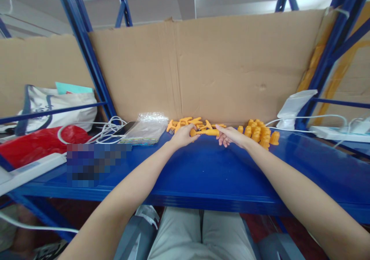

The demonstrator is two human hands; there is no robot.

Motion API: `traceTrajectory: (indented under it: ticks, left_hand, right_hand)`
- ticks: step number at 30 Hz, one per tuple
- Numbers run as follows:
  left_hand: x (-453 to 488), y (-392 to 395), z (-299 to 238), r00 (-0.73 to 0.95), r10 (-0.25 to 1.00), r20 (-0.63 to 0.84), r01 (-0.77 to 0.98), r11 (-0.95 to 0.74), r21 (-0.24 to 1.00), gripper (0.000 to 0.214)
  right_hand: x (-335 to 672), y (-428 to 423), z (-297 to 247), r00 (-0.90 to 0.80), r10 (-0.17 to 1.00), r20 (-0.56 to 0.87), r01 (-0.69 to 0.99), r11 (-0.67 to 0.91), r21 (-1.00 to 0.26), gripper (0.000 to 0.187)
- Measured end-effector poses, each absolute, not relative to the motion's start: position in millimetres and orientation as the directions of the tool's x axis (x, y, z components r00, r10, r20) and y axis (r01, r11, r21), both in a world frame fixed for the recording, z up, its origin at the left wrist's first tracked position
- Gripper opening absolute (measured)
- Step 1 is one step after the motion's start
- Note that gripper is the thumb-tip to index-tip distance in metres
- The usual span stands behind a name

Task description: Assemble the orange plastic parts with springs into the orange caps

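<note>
My left hand (184, 135) is closed around the wide left end of an orange plastic T-handled piece (212, 132), held level just above the blue table. At the right end of that piece is my right hand (231, 135), its thumb over the tip and its other fingers loosely curled below. Behind my hands lies a pile of orange T-shaped handles (185, 121), some with dark coils that look like springs. Several orange bell-shaped caps (256, 130) stand grouped to the right of my right hand.
Clear plastic bags (147, 130) lie left of the handles, beside a phone (127, 128) and white cables (108, 130). A red bag (43, 144) and a power strip (34, 171) are farther left. Cardboard (231, 67) walls the back; another power strip (341, 133) sits right.
</note>
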State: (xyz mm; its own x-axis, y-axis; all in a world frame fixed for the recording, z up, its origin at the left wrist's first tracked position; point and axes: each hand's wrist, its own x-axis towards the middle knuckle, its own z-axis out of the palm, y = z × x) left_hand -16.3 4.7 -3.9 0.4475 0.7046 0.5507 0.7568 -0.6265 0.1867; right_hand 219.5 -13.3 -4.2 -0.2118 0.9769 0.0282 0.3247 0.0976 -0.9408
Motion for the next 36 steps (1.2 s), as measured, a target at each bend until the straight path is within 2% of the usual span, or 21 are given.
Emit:
traceTrajectory:
  ticks: [3,6,10,22,29,36]
  left_hand:
    - [-16,5,-5,0.421,0.717,0.555,0.77,-0.606,0.199,0.026]
    - [-17,6,-6,0.403,0.722,0.562,0.782,-0.591,0.199,0.026]
    - [-19,8,-6,0.387,0.733,0.559,0.814,-0.556,0.166,0.027]
    - [-19,7,-8,0.391,0.703,0.594,0.813,-0.566,0.134,0.026]
    - [-16,3,-7,0.383,0.695,0.608,0.791,-0.587,0.174,0.024]
    - [-15,1,-6,0.369,0.703,0.608,0.792,-0.58,0.189,0.023]
  right_hand:
    - [220,-14,-6,-0.23,0.973,-0.03,0.344,0.053,-0.937,0.058]
    - [221,-14,-7,-0.254,0.965,-0.061,0.326,0.026,-0.945,0.05]
    - [223,-12,-9,-0.254,0.967,0.018,0.283,0.092,-0.955,0.031]
    - [226,-11,-9,-0.275,0.955,0.11,0.285,0.191,-0.939,0.012]
    - [222,-16,-4,-0.287,0.957,0.048,0.232,0.118,-0.965,0.038]
    - [217,-19,-1,-0.243,0.97,0.007,0.224,0.064,-0.972,0.039]
